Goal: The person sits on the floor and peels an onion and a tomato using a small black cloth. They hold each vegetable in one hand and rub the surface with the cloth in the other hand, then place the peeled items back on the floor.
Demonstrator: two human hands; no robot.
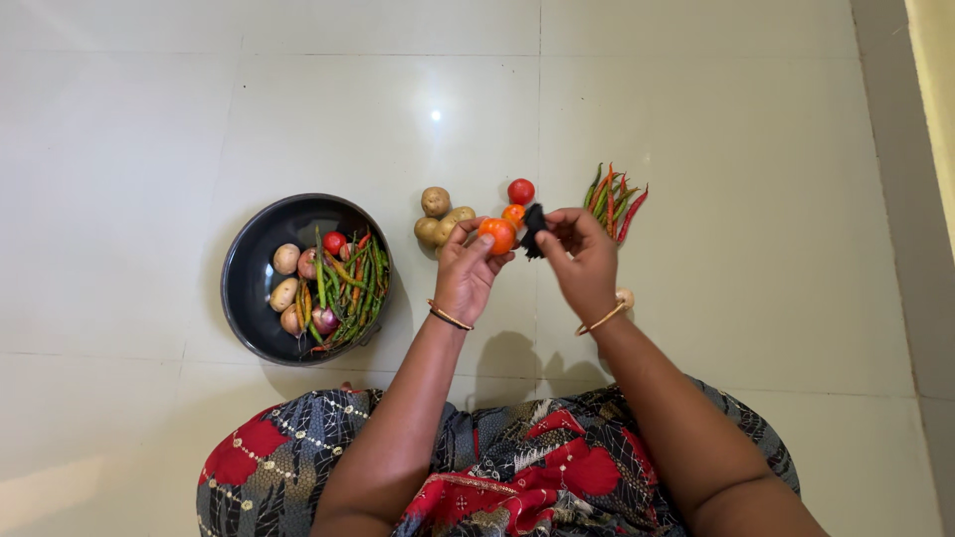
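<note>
Floor tiles (pixel 696 99), pale and glossy with thin grout lines, are being used as the work surface, with a wall edge showing at far right. An orange tomato (pixel 497 235) is being clasped in the left hand (pixel 464 273), fingers closed round it above the floor; being round, it shows no clear long axis. A small black cloth (pixel 534 229) is being pinched in the right hand (pixel 582 261), just beside the tomato. Potatoes (pixel 438 217), chillies (pixel 615 199) and a dark bowl (pixel 249 288) are lying nearby.

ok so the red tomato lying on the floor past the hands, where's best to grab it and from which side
Probably from straight above, fingertips around the round middle of the red tomato. It sits alone on the floor tiles, top exposed. The near side is crowded by the left hand, which holds an orange tomato, and the right hand.
</note>
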